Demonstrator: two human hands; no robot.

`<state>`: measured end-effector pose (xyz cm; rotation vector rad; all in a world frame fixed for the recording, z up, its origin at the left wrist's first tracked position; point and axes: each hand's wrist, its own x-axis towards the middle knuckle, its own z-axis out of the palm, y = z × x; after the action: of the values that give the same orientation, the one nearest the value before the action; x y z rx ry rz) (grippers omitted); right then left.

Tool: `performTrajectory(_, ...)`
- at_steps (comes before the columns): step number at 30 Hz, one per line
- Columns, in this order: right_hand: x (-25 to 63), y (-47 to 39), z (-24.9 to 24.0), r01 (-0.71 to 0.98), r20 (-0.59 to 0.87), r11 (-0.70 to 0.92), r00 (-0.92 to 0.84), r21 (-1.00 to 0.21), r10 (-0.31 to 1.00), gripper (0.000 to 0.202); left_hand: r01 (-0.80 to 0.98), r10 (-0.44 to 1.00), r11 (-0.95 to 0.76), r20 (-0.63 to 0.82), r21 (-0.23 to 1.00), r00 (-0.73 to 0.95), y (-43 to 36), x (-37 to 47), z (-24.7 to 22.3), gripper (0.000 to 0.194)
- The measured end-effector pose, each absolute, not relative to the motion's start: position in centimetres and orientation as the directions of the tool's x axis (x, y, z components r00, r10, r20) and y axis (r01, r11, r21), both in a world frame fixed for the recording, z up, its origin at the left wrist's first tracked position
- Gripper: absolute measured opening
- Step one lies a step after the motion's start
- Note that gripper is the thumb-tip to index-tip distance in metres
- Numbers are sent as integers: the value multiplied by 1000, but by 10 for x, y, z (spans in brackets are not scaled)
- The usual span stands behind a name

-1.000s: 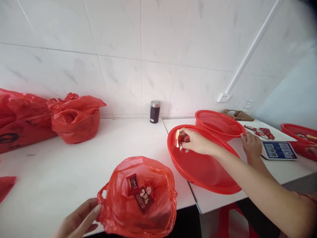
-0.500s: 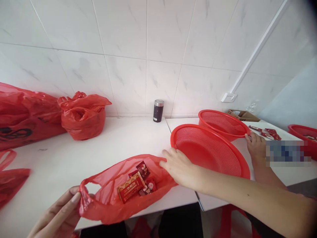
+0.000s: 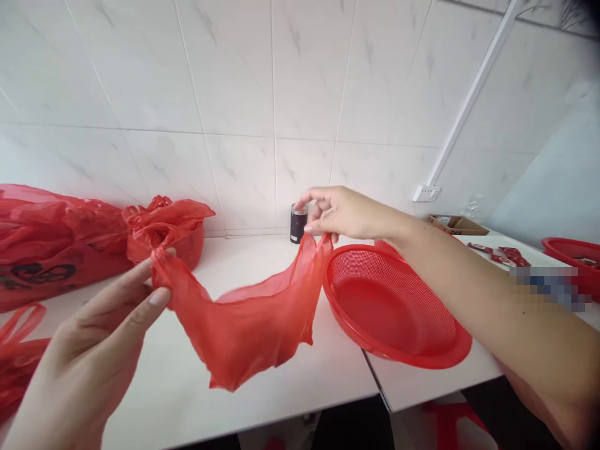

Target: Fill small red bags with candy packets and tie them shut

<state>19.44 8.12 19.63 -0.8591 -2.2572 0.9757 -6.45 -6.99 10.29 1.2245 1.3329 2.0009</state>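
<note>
A thin red plastic bag (image 3: 253, 331) hangs in the air between my two hands, its middle sagging low. My left hand (image 3: 112, 319) pinches one top corner between thumb and fingers. The opposite corner is gripped in my right hand (image 3: 332, 215), which is raised higher, in front of the dark tumbler. Whatever lies in the bag is hidden by its folds. Just right of the bag, a round red plastic basket (image 3: 389, 312) with perforated sides stands on the white table (image 3: 262, 412), under my right forearm.
Left, tied red bags (image 3: 164, 240) and a large printed red bag (image 3: 56, 262) lie by the wall. A dark tumbler (image 3: 297, 225) stands at the back. Right are small red packets (image 3: 501, 255), a cardboard box (image 3: 457, 224) and another red basket (image 3: 569, 256).
Both hands have lifted the bag off the table, and its mouth has drawn together, covering the packets seen inside before. Another person's hand at the far basket's rim is out of sight now.
</note>
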Motion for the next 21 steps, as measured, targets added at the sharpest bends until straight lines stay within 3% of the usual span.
performTrajectory(5,173,74,209,307,292,624,-682,-718,671,29,74,742,-571,552,818,-381,-48,-72,116,40)
performTrajectory(8,148,64,210,263,318,662,-716,-702,621,29,16,917,-393,393,919,-62,-34,-71,125,53)
performTrajectory(11,118,55,201,152,329,675,-784,-722,527,29,185,958,-182,131,966,257,-21,-59,130,56)
performTrajectory(14,96,53,184,-4,379,652,-817,-758,436,29,243,978,-83,32,967,207,-8,-47,129,25)
performTrajectory(16,92,57,169,-56,477,668,-744,-742,467,30,177,996,-5,-12,984,91,-3,-45,124,30)
performTrajectory(18,96,67,153,-1,523,692,-655,-722,545,30,111,999,53,-54,992,8,0,-48,119,33)
performTrajectory(21,109,78,129,136,387,626,-681,-768,622,24,85,997,71,-72,994,12,-1,-53,113,33)
